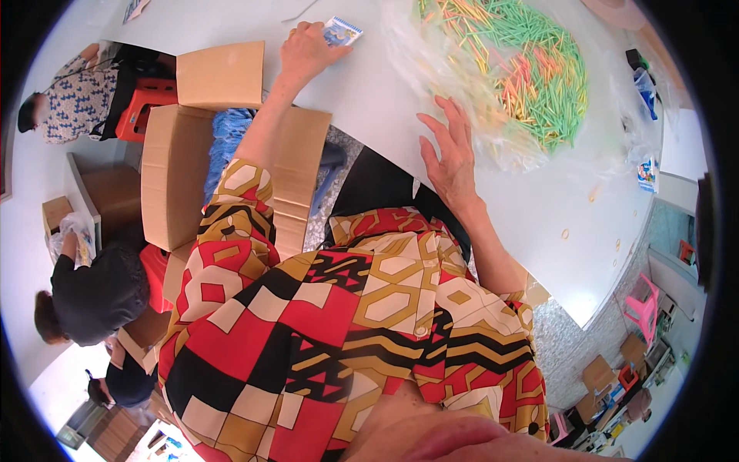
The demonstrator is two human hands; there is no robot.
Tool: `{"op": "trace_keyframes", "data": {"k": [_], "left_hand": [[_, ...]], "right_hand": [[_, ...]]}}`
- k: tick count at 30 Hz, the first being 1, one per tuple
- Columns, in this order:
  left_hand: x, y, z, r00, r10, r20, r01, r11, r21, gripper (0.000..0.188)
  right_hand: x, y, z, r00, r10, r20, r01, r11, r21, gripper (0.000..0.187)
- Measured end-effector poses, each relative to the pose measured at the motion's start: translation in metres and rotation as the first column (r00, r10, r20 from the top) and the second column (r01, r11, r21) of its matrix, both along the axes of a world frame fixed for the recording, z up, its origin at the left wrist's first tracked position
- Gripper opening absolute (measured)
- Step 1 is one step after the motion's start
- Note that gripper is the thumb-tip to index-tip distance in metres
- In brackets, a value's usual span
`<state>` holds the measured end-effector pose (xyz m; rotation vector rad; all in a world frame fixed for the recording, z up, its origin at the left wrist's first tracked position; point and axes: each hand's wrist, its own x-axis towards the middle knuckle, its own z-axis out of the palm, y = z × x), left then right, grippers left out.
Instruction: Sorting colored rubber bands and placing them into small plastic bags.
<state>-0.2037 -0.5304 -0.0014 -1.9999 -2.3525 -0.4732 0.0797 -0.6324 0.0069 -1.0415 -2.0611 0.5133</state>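
My left hand (306, 55) reaches to the far left part of the white table, around one edge of a small blue-and-white packet (343, 32). Its thumb lies along the packet's near side and the fingers curl at its left, so it seems to grip that edge. Fingers apart and holding nothing, my right hand (450, 162) hovers over or rests on the table's near edge. Just beyond its fingertips spreads a clear plastic bag (489, 142), opened out and heaped with thin green, yellow and orange sticks (539, 85).
Left of the table stands an open cardboard box (173, 177) with blue packets (225, 142) inside, under my left forearm. Another blue packet (647, 175) lies at the table's right edge. Several people sit at the left, one by a red stool (142, 108). A pink stool (643, 308) stands far right.
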Motion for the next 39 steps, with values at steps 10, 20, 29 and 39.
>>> {"op": "trace_keyframes", "data": {"k": [10,20,29,39], "left_hand": [[-0.008,0.004,0.0,0.998,0.008,0.061,-0.011,0.999,0.05,0.065],[0.0,0.001,0.0,0.996,0.053,0.07,-0.06,0.993,0.102,0.061],[-0.007,-0.001,-0.007,0.984,-0.018,0.177,-0.023,0.974,0.225,0.051],[-0.006,-0.001,-0.02,0.986,-0.098,0.138,0.051,0.951,0.304,0.055]], "right_hand": [[-0.001,-0.004,0.001,0.999,0.024,-0.033,-0.024,1.0,-0.009,0.035],[-0.001,-0.006,-0.001,0.999,0.023,-0.023,-0.024,0.999,-0.028,0.033],[-0.002,-0.009,0.008,0.999,0.02,-0.032,-0.02,1.0,-0.001,0.033],[-0.004,-0.011,0.008,0.998,0.045,-0.047,-0.045,0.999,-0.01,0.032]]}}
